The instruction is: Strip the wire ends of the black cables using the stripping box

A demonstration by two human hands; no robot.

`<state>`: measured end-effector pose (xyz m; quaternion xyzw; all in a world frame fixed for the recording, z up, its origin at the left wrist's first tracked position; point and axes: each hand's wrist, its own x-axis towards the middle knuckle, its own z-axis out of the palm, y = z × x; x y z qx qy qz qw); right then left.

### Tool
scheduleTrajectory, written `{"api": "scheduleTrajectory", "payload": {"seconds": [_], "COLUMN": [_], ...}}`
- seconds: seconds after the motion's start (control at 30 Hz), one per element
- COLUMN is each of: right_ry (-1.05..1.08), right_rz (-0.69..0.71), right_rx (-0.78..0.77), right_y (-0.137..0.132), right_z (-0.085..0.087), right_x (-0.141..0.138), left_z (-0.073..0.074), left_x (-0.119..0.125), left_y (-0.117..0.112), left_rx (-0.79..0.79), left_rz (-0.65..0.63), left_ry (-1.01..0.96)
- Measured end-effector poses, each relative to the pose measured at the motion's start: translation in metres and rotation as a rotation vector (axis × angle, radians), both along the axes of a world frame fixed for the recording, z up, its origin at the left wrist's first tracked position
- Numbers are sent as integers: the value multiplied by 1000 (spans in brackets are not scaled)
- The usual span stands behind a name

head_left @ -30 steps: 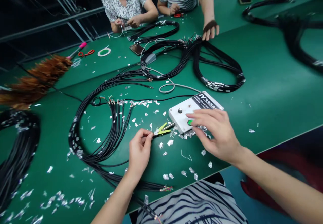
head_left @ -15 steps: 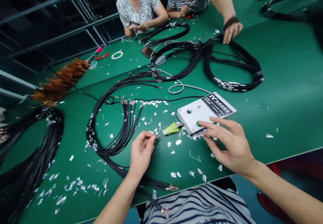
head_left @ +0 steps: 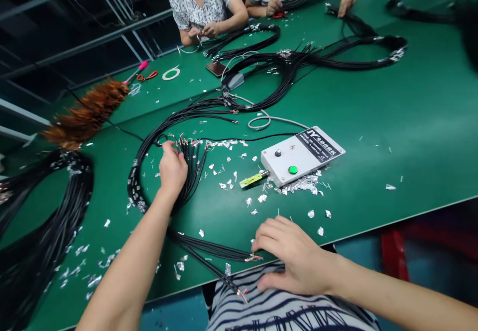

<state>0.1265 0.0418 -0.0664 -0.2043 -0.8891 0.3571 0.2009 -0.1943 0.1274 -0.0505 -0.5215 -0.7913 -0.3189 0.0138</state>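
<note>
My left hand [head_left: 173, 169] is curled at the stripped ends of a fan of black cables [head_left: 192, 171], its fingers closed round a cable there; the fingertips are partly hidden. My right hand [head_left: 289, 254] hovers palm down by the table's front edge, thumb apart from the fingers and nothing in it. Beside its fingertips lie the bared ends of another cable bunch [head_left: 220, 250]. Beyond, a white control box [head_left: 298, 154] with a lit green button [head_left: 293, 169] stands on the table, a yellow-green clip [head_left: 252, 179] sticking out of its left side.
Foil scraps [head_left: 302, 182] litter the green table [head_left: 373, 171]. Looped cable bundles [head_left: 70, 206] lie left and at the back. A feather duster [head_left: 89, 109], red scissors [head_left: 147, 75] and a tape roll [head_left: 171, 73] are far left. Co-workers sit opposite; one hand [head_left: 350, 0] holds a bundle.
My left hand has moved left from near the clip to the cable fan. My right hand has left the button and come toward me. A co-worker has pulled a bundle away across the table.
</note>
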Motion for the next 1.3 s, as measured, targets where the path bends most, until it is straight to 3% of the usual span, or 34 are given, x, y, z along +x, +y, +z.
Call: {"api": "scheduleTrajectory", "payload": {"seconds": [0.1,0.17,0.23,0.3,0.33,0.37,0.47,0.63,0.77,0.97,1.07,1.17,1.3], "right_ry": [11,34,73,112,126,136,145,143,171,192,189,219,245], "right_rz": [-16,-26,-26,-16,-14,-19,-67,-141,-194,-184,-137,-108,-64], "right_rx": [15,24,20,5,-5,-20,-79,-117,-195,-309,-351,-329,-256], "right_y": [-3,-4,-4,-2,-1,1,7,16,18,19,17,13,12], "right_z": [-2,-4,-5,-6,-6,-5,-1,1,0,6,4,-7,-20], "right_x": [-2,-3,-3,-2,-1,-1,1,1,-3,-11,-19,-27,-32], "left_z": [1,10,20,28,30,32,33,40,38,25,22,14,-11], "left_x": [2,15,35,58,68,77,90,86,83,86,87,75,41], "left_y": [1,-20,-54,-91,-107,-120,-138,-131,-131,-123,-119,-116,-106], "left_rx": [-52,3,-13,-260,-401,-501,-692,-780,-749,-562,-531,-454,-328], "left_rz": [15,-85,-386,-850,-981,-1007,-963,-925,-850,-792,-825,-820,-500], "left_ry": [75,147,186,76,41,30,-32,-223,-349,-423,-363,-151,279]}}
